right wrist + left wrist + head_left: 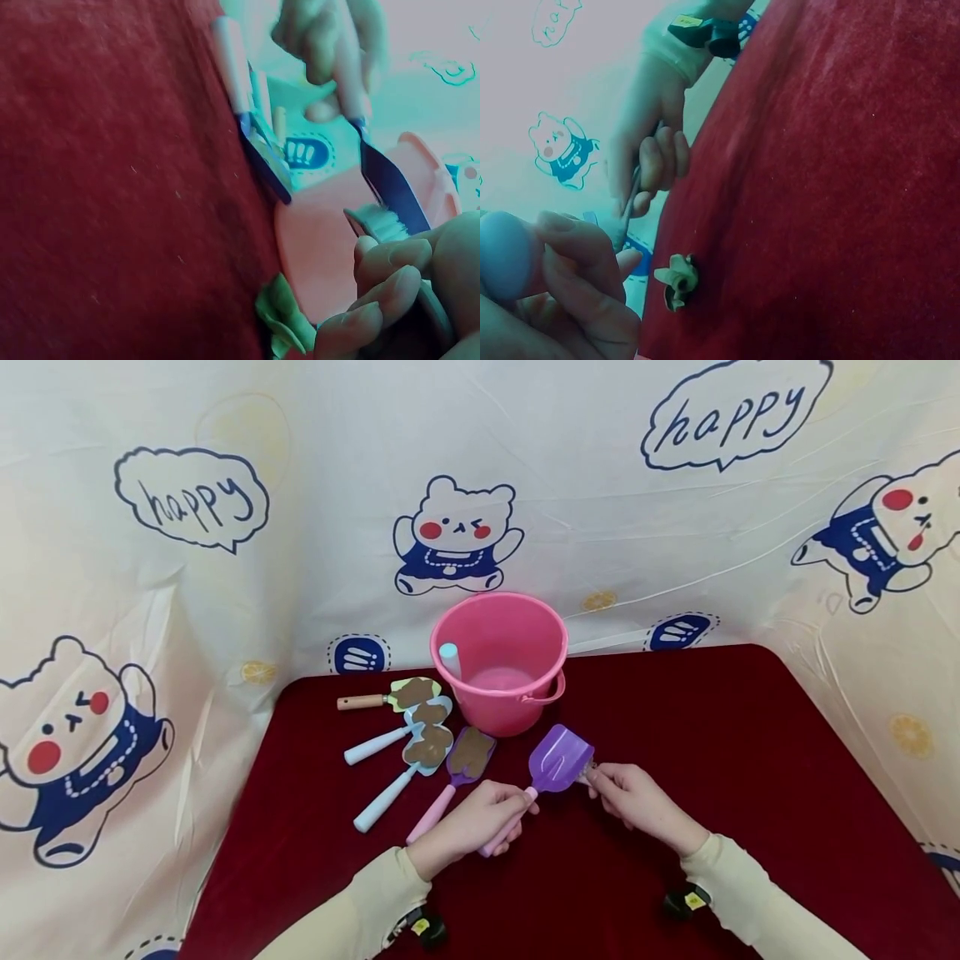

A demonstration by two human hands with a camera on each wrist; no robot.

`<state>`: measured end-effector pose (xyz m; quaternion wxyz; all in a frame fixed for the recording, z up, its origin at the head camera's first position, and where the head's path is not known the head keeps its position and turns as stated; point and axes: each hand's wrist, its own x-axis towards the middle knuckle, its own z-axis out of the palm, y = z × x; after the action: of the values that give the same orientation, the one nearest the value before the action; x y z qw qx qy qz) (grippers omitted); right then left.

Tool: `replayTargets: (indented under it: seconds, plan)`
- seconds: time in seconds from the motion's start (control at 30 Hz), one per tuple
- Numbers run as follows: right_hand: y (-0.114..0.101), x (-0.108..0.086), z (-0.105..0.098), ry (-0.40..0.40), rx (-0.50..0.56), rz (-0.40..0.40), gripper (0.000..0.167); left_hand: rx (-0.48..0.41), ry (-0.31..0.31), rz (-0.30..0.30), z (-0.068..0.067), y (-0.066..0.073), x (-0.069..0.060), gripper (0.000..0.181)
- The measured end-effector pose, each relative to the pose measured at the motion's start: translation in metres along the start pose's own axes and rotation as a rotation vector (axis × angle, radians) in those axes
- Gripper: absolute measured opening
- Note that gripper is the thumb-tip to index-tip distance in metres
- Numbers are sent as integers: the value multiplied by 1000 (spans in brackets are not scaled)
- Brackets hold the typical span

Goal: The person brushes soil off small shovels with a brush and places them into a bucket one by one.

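Note:
My left hand [491, 818] grips the pink handle of a toy shovel with a purple blade [561, 758], tilted up over the table. In my right hand [637, 797] is a small brush, its white bristles [382, 223] close to the blade; whether they touch it I cannot tell. Left of my left hand lies a second purple shovel [471, 755] with brown stuff on its blade. Two light blue shovels [429, 747] and a green one with a wooden handle [360, 702] lie beyond it, also brown on their blades.
A pink bucket [501, 710] stands at the back middle, with a light blue handle [450, 657] sticking up inside. A small green object [285, 319] sits on the dark red table [750, 735]. A printed cloth [570, 527] hangs behind and at the sides.

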<state>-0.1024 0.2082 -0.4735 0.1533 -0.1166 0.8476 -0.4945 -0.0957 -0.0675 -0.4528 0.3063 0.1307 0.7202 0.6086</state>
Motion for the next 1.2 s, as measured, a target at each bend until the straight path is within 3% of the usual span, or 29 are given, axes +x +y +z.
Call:
replayTargets:
  seconds: [0.1, 0.37, 0.63, 0.97, 1.2]
  plan:
    - [0, 0, 0, 19, 4, 16, 39, 15, 4, 6, -2, -1, 0, 45]
    - [-3, -2, 11, -89, -56, -39, 38, -13, 12, 18, -1, -1, 0, 45]
    - [-4, 2, -2, 41, -26, 24, 39, -3, 7, 15, 0, -1, -2, 45]
    - [-3, -2, 12, -77, -38, -17, 38, 2, 35, 33, 2, -1, 0, 46]
    - [-6, -2, -2, 9, -35, 2, 38, 11, 31, 22, 3, 2, 0, 46]
